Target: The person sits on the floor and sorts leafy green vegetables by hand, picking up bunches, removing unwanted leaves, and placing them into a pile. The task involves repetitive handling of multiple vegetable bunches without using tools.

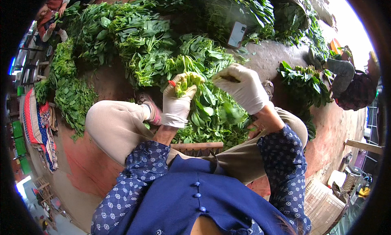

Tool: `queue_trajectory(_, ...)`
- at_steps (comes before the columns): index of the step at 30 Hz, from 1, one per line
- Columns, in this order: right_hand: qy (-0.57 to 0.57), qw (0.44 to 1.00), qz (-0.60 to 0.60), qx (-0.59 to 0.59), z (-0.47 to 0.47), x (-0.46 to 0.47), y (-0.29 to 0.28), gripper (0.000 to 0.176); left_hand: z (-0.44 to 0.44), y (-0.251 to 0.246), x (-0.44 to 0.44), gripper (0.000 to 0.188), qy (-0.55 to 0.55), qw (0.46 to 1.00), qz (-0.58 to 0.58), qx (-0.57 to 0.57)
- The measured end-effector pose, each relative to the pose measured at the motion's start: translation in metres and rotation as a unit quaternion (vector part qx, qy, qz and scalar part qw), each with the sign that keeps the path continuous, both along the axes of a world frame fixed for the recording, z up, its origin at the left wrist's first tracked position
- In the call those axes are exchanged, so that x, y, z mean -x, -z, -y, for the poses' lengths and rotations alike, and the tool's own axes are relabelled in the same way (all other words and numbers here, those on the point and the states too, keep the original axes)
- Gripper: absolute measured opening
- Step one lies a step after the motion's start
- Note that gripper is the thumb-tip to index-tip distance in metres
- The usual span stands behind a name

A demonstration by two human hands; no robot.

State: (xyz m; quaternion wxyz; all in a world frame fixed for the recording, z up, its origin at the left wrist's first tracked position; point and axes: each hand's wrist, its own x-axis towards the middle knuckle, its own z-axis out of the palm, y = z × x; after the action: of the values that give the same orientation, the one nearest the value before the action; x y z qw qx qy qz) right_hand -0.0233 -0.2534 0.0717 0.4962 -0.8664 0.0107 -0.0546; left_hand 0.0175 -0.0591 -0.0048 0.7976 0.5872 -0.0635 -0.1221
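My left hand (180, 99), in a white glove, grips a bunch of leafy greens by the stems. The pale cut stem ends (188, 82) point up out of the fist, and a small red piece (172, 83) shows at a finger. To its right is my right hand (243, 85), also gloved, its fingertips drawn together; I see nothing between them. Below it a green leaf (232, 111) is blurred. A pile of loose greens (210, 131) lies between my legs, behind a wooden bar (197, 146) at my lap.
Bundled greens (143, 33) cover the floor ahead, and a phone (237, 34) rests among them. Another person (53, 15) handles greens at the far left; a second (351, 85) sits at the right. A patterned cloth (38, 125) lies left, a pale plastic crate (323, 204) lower right.
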Motion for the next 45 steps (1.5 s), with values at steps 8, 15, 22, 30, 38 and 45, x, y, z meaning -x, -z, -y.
queue_trajectory(8, 0.017, 1.0, -0.02, 0.006, -0.024, 0.001, 0.012, 0.017, 0.022, 0.009, 0.013, 0.025, 0.029, 0.967, -0.031, 0.252)
queue_trajectory(15, 0.052, 0.996, -0.048, -0.05, -0.028, -0.001, 0.025, 0.026, 0.015, 0.007, 0.021, 0.04, 0.066, 0.989, -0.024, 0.127)
queue_trajectory(22, 0.069, 0.968, -0.164, -0.175, -0.047, 0.006, 0.064, 0.027, 0.009, 0.037, 0.039, 0.044, 0.025, 0.988, -0.106, 0.106)
queue_trajectory(30, 0.024, 0.968, -0.202, -0.143, -0.034, -0.01, 0.085, 0.03, -0.006, 0.063, 0.037, 0.018, 0.009, 0.963, -0.244, 0.118)
queue_trajectory(38, 0.033, 0.98, -0.152, 0.12, -0.002, -0.132, 0.16, 0.026, -0.007, 0.065, 0.034, 0.025, 0.062, 0.955, -0.28, 0.07)
queue_trajectory(45, -0.009, 0.95, -0.245, 0.194, -0.028, -0.191, 0.211, 0.027, -0.015, 0.071, 0.034, 0.031, 0.035, 0.953, -0.294, 0.067)
